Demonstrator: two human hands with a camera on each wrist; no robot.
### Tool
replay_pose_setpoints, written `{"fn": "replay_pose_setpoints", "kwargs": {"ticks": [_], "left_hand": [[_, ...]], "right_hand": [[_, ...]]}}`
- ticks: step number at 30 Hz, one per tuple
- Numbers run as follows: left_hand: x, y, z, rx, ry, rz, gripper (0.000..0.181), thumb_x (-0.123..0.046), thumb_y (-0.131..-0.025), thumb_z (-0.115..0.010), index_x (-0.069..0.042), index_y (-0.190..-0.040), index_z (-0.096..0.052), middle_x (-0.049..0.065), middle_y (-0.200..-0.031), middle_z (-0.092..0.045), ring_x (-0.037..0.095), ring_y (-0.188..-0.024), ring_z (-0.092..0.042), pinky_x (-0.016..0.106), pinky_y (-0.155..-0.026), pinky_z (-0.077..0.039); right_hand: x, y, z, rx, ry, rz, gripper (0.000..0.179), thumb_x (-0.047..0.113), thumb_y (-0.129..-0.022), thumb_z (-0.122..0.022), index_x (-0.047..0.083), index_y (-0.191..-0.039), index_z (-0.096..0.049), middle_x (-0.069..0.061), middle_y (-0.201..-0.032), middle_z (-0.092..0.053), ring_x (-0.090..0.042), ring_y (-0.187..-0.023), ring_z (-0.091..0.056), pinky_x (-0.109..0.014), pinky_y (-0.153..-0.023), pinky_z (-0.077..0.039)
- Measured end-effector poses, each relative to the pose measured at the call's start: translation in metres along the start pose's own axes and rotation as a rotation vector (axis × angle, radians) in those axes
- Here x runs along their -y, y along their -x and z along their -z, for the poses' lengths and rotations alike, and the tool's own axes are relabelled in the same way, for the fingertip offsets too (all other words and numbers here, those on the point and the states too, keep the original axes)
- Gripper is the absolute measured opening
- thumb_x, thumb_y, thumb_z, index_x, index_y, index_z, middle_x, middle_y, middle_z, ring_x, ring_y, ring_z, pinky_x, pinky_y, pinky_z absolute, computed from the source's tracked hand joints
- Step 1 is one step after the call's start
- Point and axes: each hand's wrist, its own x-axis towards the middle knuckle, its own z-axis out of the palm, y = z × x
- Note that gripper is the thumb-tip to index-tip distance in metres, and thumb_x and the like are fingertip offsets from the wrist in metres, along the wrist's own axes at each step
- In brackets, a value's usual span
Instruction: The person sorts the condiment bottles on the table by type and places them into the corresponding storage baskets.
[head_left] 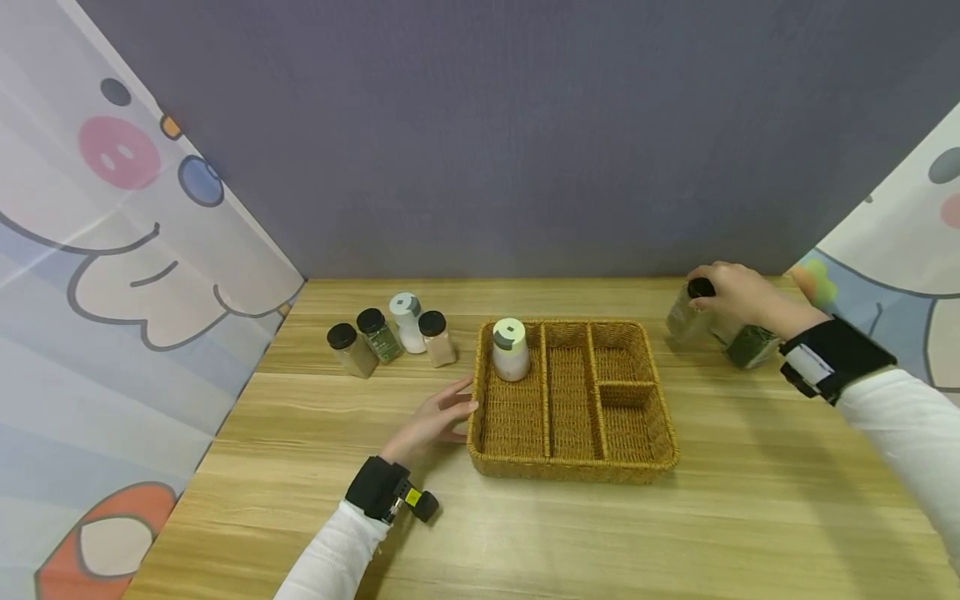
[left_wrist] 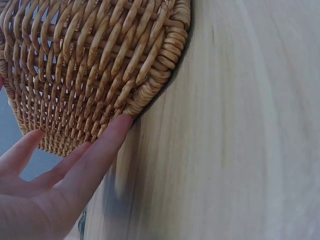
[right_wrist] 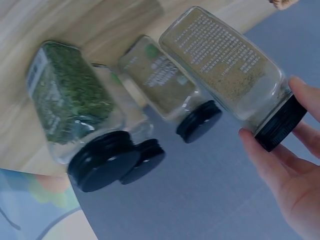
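Note:
My right hand [head_left: 741,293] pinches the black cap of a clear spice jar [right_wrist: 220,62] filled with brownish powder, at the table's back right. Its fingers and thumb sit on either side of the cap in the right wrist view. Beside that jar stand a jar of green dried herbs [right_wrist: 75,95], another powder jar [right_wrist: 160,82] and a partly hidden jar. My left hand [head_left: 429,422] touches the left side of a woven basket [head_left: 570,469] with extended fingers. A white shaker bottle [head_left: 512,357] stands in the back of the basket's left compartment.
Left of the basket stand a tan powder jar [head_left: 354,357], a green herb jar [head_left: 382,337], another white bottle [head_left: 410,329] and a pale powder jar [head_left: 440,346]. A grey panel [head_left: 510,167] closes off the table's back, with printed curtains [head_left: 112,317] at the sides.

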Motion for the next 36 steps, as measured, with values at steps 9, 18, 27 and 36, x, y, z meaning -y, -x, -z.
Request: {"fn": "replay_pose_setpoints", "kwargs": {"ticks": [9,18,27,36], "left_hand": [[-0.003,-0.001,0.000,-0.001,0.010,0.000,0.065,-0.018,-0.087,-0.055,-0.011,-0.142,-0.019,0.027,-0.137,-0.026,0.041,-0.122,-0.032,0.050,-0.083,-0.046],[-0.003,0.000,-0.001,-0.005,0.004,0.002,0.066,-0.019,-0.087,-0.055,-0.011,-0.142,-0.019,0.027,-0.137,-0.027,0.040,-0.122,-0.032,0.049,-0.083,-0.047],[-0.004,0.000,-0.002,-0.011,0.010,-0.002,0.067,-0.020,-0.086,-0.056,-0.011,-0.142,-0.019,0.027,-0.136,-0.028,0.041,-0.121,-0.034,0.049,-0.082,-0.047],[-0.002,0.001,0.000,-0.008,0.010,-0.007,0.071,-0.027,-0.084,-0.059,-0.011,-0.141,-0.020,0.027,-0.136,-0.030,0.041,-0.120,-0.036,0.047,-0.081,-0.049]], "right_hand": [[0.016,-0.009,0.010,0.007,-0.031,-0.011,0.041,0.009,-0.082,-0.060,-0.013,-0.114,-0.048,-0.029,-0.100,-0.052,-0.037,-0.083,-0.052,-0.042,-0.058,-0.043],[0.027,-0.018,0.017,0.016,-0.023,0.013,0.044,0.010,-0.082,-0.061,-0.014,-0.116,-0.045,-0.030,-0.098,-0.050,-0.035,-0.080,-0.052,-0.041,-0.056,-0.044],[0.044,-0.022,0.023,0.016,-0.028,0.031,0.043,0.010,-0.083,-0.060,-0.011,-0.117,-0.046,-0.028,-0.099,-0.050,-0.031,-0.079,-0.051,-0.036,-0.055,-0.044],[0.054,-0.025,0.028,-0.008,-0.013,0.063,0.043,0.007,-0.083,-0.060,-0.011,-0.119,-0.046,-0.029,-0.104,-0.049,-0.033,-0.084,-0.052,-0.039,-0.059,-0.046]]}}
